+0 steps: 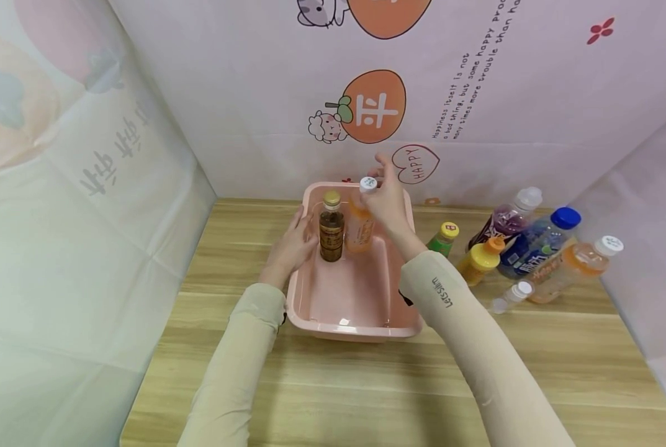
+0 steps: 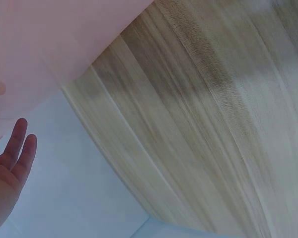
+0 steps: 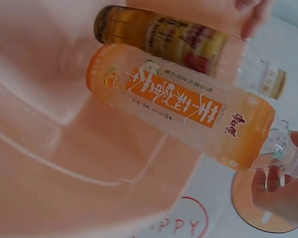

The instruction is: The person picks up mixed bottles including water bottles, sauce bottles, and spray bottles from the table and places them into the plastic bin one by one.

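A pink plastic basin (image 1: 355,331) sits on the wooden table with two bottles standing inside near its far end. My right hand (image 1: 388,202) pinches the neck of a white-capped clear bottle with an orange label (image 1: 359,231); thumb and fingers show around that neck in the right wrist view. Just left of it stands a dark brown bottle with a gold cap (image 1: 331,234). My left hand (image 1: 292,249) rests on the basin's left rim, beside the brown bottle. Two of its straight fingers (image 2: 21,148) appear in the left wrist view.
Right of the basin stand a small green bottle with a yellow cap (image 1: 444,238), a yellow squeeze bottle (image 1: 480,261), a purple-labelled bottle (image 1: 503,220), a blue-capped bottle (image 1: 539,245), another orange-labelled bottle (image 1: 570,270) and a small clear bottle (image 1: 513,297). Printed cloth walls enclose the table.
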`<state>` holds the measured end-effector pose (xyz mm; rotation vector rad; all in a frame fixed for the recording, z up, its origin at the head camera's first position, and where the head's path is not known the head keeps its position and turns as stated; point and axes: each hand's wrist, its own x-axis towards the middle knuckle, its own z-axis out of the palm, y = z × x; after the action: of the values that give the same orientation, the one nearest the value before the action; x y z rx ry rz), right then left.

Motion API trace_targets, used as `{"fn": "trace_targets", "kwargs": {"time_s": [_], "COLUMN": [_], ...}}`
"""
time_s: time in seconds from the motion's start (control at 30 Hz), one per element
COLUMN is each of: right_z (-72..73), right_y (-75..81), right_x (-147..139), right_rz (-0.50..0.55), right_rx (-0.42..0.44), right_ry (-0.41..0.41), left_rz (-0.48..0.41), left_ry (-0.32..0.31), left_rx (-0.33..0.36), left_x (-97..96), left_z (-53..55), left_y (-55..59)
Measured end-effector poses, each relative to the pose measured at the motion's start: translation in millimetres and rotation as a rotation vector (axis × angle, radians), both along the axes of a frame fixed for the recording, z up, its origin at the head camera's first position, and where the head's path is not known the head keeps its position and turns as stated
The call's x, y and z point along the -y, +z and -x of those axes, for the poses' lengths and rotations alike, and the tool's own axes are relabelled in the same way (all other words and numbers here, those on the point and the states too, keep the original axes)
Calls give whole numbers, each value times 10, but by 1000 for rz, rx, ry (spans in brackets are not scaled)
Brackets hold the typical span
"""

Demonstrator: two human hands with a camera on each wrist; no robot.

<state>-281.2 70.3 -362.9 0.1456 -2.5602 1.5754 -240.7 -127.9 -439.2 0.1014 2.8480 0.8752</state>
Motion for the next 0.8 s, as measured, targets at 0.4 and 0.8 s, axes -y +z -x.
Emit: {"fn": "trace_targets", "kwargs": {"time_s": [0.4, 0.8], "right_z": [-27, -26], "right_y": [-282, -358], "right_x": [66, 92], "right_rz": [66, 37], "right_rx": [13, 45], "right_ry": [-36, -74], "left_rz": [-6, -11], "left_ry": [5, 6], "left_rx": [-5, 6], "left_x": [-8, -9], "left_z": [-14, -9], "left_y": [13, 17]}}
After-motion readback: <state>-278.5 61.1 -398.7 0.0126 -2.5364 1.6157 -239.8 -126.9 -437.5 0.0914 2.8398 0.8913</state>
